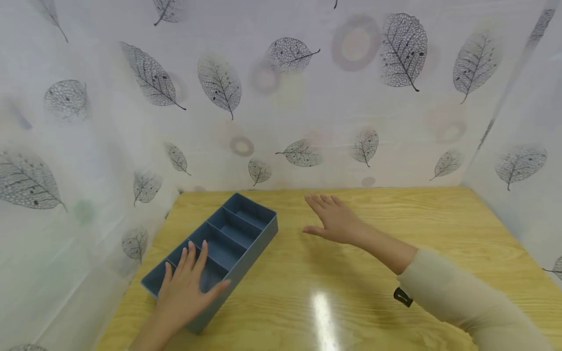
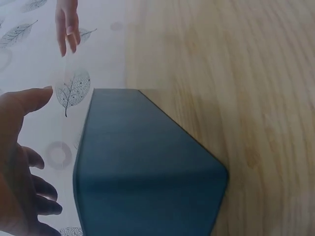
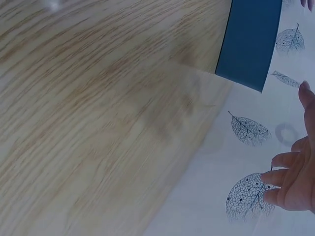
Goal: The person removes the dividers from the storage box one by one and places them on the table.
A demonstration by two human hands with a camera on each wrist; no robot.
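A blue-grey organizer box [image 1: 259,243] with several compartments lies slanted on the left part of the wooden table. Above its near end is my left hand [image 1: 184,287], fingers spread and holding nothing. In the left wrist view a gap shows between that hand [image 2: 22,172] and the box's outer wall [image 2: 142,147]. My right hand [image 1: 335,219] hovers over the table to the right of the box, with its fingers extended and nothing in its grasp. The right wrist view shows this hand [image 3: 295,177] apart from the box [image 3: 248,46].
The wooden table [image 1: 439,229] has a leaf-patterned sheet [image 1: 307,107] behind it and at both sides. A small black object [image 1: 402,296] shows beside the right sleeve [image 1: 465,292]; its kind is unclear. Light glares off the table's front.
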